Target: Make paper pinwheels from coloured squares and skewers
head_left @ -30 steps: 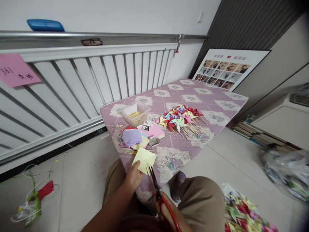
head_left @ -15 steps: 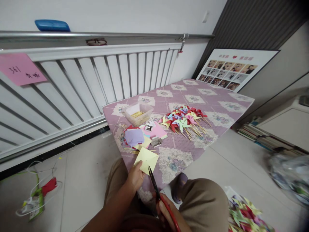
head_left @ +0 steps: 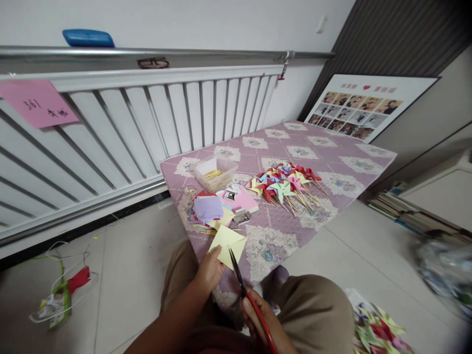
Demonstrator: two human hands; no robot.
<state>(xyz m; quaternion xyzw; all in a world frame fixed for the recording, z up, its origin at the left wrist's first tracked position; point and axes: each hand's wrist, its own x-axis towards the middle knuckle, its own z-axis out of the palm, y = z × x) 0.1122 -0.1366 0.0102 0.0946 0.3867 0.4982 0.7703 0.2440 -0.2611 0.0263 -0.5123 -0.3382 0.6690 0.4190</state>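
My left hand (head_left: 213,269) pinches the lower left edge of a pale yellow paper square (head_left: 229,241), held above the near corner of the table. A slit shows in the square near its right corner. My right hand (head_left: 258,314) is wrapped round the red handles of a pair of scissors (head_left: 239,280). The dark blades point up and away, with their tips at the lower part of the square. Just beyond lies a stack of coloured paper squares (head_left: 208,209), purple on top. A small grey metal box (head_left: 242,217) sits beside it.
Finished paper pinwheels (head_left: 283,184) on sticks lie on the flowered tablecloth (head_left: 273,246). Behind the paper stack stands a clear plastic tub (head_left: 216,174) with thin sticks. More pinwheels (head_left: 379,327) are in a bag at lower right. A power strip (head_left: 59,309) lies on the floor at left.
The whole view has shifted slightly, so things sit a little further right. Both hands keep their hold on the yellow square and the scissors, and the blades still point at the square.
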